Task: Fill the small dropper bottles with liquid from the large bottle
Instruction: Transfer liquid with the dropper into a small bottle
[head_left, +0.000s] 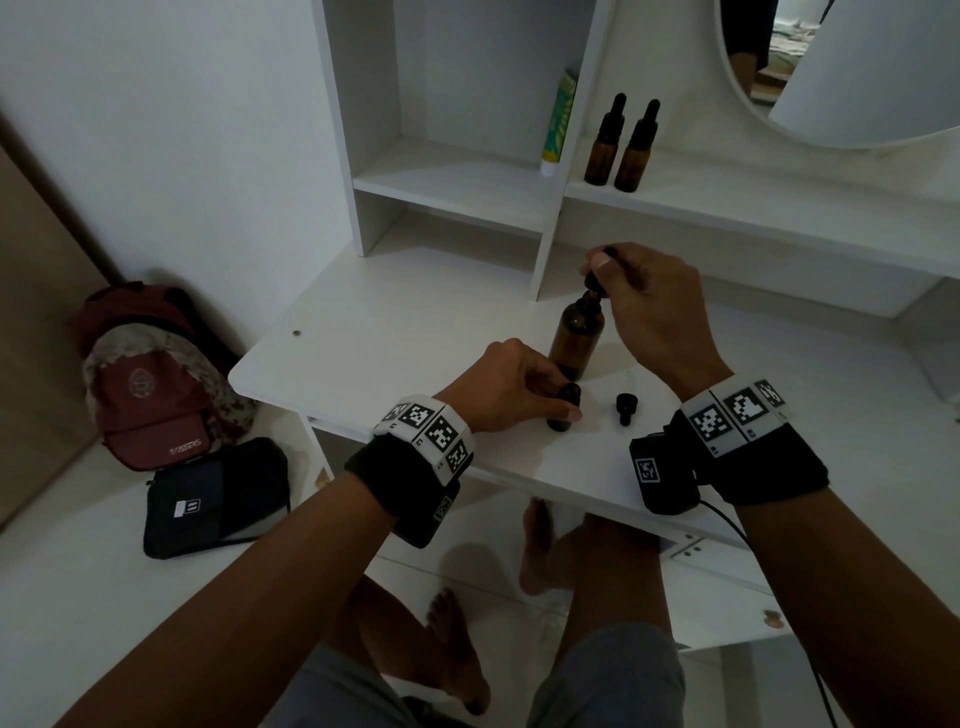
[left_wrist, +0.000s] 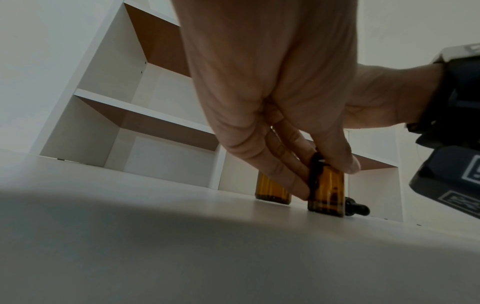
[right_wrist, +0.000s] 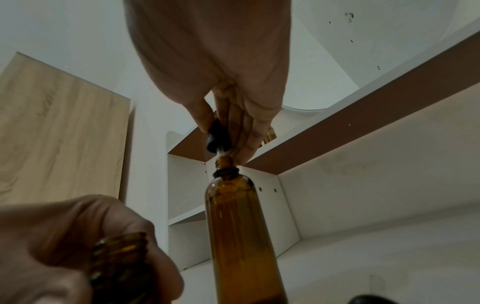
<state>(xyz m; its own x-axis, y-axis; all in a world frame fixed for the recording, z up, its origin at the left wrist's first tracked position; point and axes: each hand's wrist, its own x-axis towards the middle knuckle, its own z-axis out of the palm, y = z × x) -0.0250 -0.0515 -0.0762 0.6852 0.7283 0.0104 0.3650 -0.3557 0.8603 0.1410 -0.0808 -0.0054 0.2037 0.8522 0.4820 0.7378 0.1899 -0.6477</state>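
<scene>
Right hand (head_left: 652, 306) at frame centre pinches the black rubber-bulb dropper (right_wrist: 215, 136) between thumb and fingertips. Its glass tube enters the open neck of the large amber glass bottle (head_left: 576, 335), which stands upright on the white desk top (head_left: 395, 332). Liquid level in the bottle: cannot tell.

Left hand (head_left: 511, 387), just below and left of it, grips the small open amber dropper bottle (left_wrist: 327, 191) by its sides, base on the desk. That bottle's black dropper cap (head_left: 626, 408) lies loose on the desk to its right.

Two capped small amber bottles (head_left: 621, 145) stand on the upper shelf, upper centre.

Risks, as judged:
- large bottle unheld; a sideways tug on the tube could tip it.
- drips on transfer across the gap.
- narrow small neck; a misaimed tip would spill.
- loose cap may roll.
</scene>
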